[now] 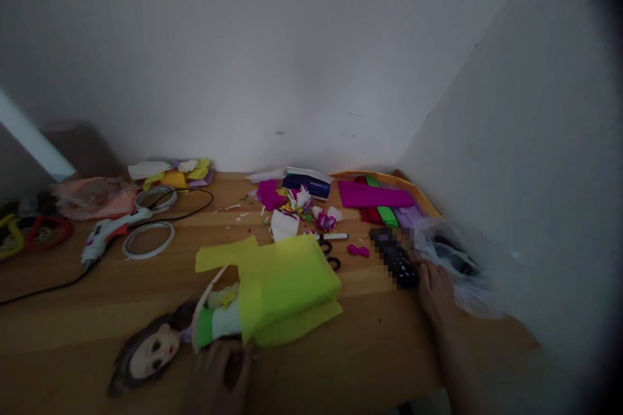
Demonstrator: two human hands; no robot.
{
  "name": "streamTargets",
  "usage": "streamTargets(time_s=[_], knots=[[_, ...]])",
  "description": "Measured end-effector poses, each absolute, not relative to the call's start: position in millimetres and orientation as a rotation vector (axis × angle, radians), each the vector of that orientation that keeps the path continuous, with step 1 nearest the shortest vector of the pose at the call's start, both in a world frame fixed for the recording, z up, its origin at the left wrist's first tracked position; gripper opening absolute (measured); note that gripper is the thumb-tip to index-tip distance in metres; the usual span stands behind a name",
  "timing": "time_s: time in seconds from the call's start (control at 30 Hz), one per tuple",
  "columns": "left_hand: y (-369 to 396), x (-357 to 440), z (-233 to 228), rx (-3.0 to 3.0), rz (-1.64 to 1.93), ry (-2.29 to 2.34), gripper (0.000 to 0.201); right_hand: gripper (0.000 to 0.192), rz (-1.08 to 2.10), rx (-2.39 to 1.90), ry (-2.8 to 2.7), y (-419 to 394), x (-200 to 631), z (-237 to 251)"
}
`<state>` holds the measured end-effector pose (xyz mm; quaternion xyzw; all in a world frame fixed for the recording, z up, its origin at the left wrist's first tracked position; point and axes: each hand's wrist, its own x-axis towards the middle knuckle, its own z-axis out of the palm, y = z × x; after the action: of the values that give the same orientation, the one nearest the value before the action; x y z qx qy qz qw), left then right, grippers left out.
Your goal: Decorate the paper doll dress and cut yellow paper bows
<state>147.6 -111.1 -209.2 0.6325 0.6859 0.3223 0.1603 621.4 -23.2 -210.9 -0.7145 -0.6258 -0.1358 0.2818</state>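
A long-haired doll (154,353) lies on its side on the wooden table, its bodice green and white. Yellow crepe paper (287,285) covers its lower body, and a narrower strip of it reaches left. My left hand (221,373) rests by the doll's waist near the paper's lower edge, fingers bent, thumb apart. At the right, my right hand (437,292) has its fingers closed at the near end of a black handheld device (396,262), whose surface is partly blurred. A small magenta paper bow (359,250) lies left of the device, beside black-handled scissors (333,263).
A glue gun (104,233) with a black cord and white tape rolls (148,240) lie at the left. Paper scraps (296,204), a marker (335,237) and a blue tissue pack (306,183) are in the middle. Folded magenta paper (372,194) and a clear plastic bag (467,266) lie right, near the wall.
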Motion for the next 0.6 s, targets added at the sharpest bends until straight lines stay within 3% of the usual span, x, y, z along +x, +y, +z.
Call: streamTargets(time_s=[0.6], knots=[[-112.8, 146.8, -212.4, 1.853, 0.936, 1.971, 0.048, 0.039, -0.212, -1.777, -1.693, -18.1, 607.2, -205.7]])
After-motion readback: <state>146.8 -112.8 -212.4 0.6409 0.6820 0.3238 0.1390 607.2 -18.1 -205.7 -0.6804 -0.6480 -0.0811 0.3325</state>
